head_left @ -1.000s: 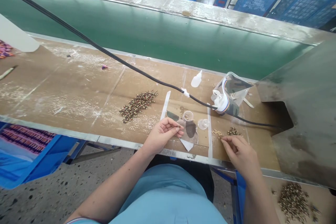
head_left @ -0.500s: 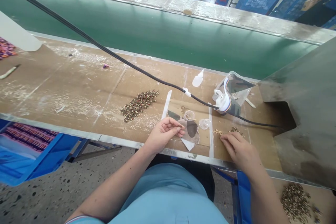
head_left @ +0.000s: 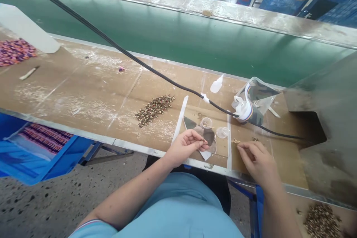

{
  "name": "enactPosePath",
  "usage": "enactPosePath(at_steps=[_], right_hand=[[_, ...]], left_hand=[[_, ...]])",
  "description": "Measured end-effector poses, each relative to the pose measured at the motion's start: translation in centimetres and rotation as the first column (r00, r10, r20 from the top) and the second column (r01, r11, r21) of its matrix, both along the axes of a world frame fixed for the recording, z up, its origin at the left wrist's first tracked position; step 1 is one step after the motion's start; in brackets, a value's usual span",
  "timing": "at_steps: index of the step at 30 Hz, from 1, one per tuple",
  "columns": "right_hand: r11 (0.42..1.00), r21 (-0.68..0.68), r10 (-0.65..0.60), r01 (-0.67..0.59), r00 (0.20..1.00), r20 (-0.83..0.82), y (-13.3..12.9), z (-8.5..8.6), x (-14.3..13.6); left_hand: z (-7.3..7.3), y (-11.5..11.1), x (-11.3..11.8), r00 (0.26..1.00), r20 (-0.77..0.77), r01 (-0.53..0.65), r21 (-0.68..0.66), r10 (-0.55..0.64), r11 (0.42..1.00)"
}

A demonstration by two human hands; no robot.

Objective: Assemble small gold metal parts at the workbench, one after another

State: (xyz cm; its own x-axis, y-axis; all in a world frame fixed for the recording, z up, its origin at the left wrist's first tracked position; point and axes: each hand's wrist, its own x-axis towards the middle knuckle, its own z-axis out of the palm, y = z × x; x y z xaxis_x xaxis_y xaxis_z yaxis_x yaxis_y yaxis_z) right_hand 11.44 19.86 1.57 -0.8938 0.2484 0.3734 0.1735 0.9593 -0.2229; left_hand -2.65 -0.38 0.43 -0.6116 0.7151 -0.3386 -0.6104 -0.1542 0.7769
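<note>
My left hand [head_left: 188,145] pinches a small dark brown piece [head_left: 203,141] between thumb and forefinger, its other fingers curled. It is above a patterned scrap sheet [head_left: 213,145] near the bench's front edge. Just beyond it are a small clear cup [head_left: 206,122] with thin sticks in it and a second clear dish [head_left: 222,132]. My right hand [head_left: 258,161] has thumb and forefinger together beside some tiny beige pieces [head_left: 235,141]; whether anything is between them is too small to see. A few dark pieces [head_left: 254,139] lie just past its knuckles.
A pile of small brown-and-cream pieces [head_left: 154,109] lies left of the white tape. A black cable [head_left: 167,78] crosses the bench. Right are a clear bag [head_left: 264,96] and a metal housing [head_left: 331,119]. A white squeeze bottle [head_left: 216,84] lies behind. Another pile [head_left: 322,220] is lower right.
The whole view has shifted, so the bench appears farther right. My left hand has come slightly right and closer to me, still pinching. My right hand stays by the beige pieces.
</note>
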Motion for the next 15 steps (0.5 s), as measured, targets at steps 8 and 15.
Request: enactPosePath(at_steps=[8, 15], right_hand=[[0.999, 0.036, 0.035, -0.039, 0.992, 0.119, 1.9, 0.8, 1.2], [0.998, -0.027, 0.064, -0.061, 0.99, 0.122, 1.8, 0.5, 1.2]], left_hand=[[0.0, -0.2, -0.2, 1.0, 0.022, 0.011, 0.008, -0.011, 1.0], [0.2, -0.2, -0.1, 1.0, 0.021, 0.013, 0.002, -0.013, 1.0]])
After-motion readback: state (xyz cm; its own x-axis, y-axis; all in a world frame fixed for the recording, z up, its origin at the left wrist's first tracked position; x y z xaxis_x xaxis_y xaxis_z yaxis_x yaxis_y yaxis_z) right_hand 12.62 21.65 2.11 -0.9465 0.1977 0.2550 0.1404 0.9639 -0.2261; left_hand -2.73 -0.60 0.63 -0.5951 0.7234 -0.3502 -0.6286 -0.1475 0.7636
